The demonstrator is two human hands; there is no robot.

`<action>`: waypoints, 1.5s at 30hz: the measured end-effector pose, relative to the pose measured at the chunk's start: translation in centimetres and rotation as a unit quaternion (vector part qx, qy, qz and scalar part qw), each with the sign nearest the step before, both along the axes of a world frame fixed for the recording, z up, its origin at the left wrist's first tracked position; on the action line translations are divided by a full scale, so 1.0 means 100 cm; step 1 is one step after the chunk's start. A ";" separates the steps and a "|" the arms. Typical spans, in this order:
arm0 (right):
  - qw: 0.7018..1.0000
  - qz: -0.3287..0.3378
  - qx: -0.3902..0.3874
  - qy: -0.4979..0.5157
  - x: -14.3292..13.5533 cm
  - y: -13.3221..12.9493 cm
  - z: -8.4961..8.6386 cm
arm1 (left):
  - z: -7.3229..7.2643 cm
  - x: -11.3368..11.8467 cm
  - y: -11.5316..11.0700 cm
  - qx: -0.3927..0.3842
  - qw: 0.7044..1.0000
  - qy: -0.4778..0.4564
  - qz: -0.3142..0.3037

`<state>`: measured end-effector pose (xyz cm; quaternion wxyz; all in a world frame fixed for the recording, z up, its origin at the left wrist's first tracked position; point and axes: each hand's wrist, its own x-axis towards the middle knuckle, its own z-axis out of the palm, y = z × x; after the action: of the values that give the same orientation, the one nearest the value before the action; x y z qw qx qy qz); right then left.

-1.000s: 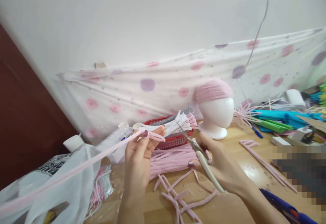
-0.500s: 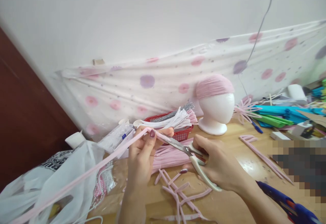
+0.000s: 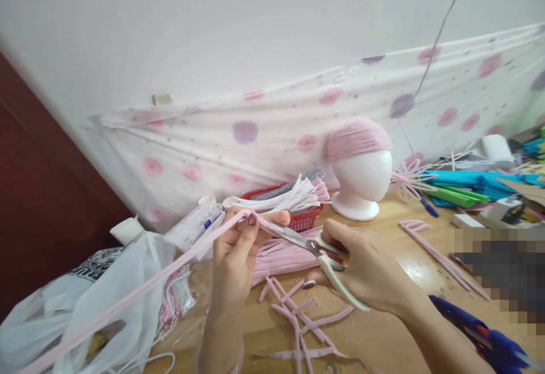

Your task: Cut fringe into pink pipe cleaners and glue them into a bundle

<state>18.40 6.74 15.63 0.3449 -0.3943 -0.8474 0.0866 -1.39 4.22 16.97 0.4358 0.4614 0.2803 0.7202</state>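
Note:
A long pink pipe cleaner is pinched near its end in my left hand, its length trailing down to the lower left. My right hand grips scissors with white handles. Their blades reach toward my left fingertips and lie along the short end of the pipe cleaner; whether they touch it I cannot tell. Beneath my hands lies a bundle of pink pipe cleaners. Several cut and bent pink pieces are strewn on the wooden table in front, over a measuring tape.
A red basket holds white, pink and silver stems. Right of it stands a white foam head with a pink-wrapped top. A blue glue gun lies by my right forearm. White plastic bags crowd the left side.
The view has shifted slightly. Both hands keep nearly the same pose, with the scissor blades still beside my left fingertips.

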 end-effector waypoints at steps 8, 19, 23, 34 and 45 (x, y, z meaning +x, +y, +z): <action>1.000 -0.002 0.013 -0.005 0.000 -0.002 0.002 | -0.002 -0.003 0.001 0.012 1.000 0.011 -0.005; 0.999 -0.013 0.036 -0.002 -0.001 -0.001 0.000 | -0.002 -0.001 0.001 0.027 1.000 0.014 0.002; 0.999 -0.021 0.030 -0.005 -0.001 -0.001 0.000 | -0.005 -0.001 0.002 0.032 0.999 0.007 0.001; 0.998 -0.039 0.055 -0.010 -0.003 0.001 -0.003 | -0.004 0.000 0.004 0.023 1.000 -0.005 0.016; 0.998 -0.039 0.032 0.021 -0.002 0.005 -0.009 | -0.003 0.003 0.003 0.010 1.000 -0.022 0.019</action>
<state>18.23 7.27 14.74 0.3785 -0.4138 -0.8262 0.0542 -1.09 4.52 16.68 0.4234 0.4438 0.2725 0.7413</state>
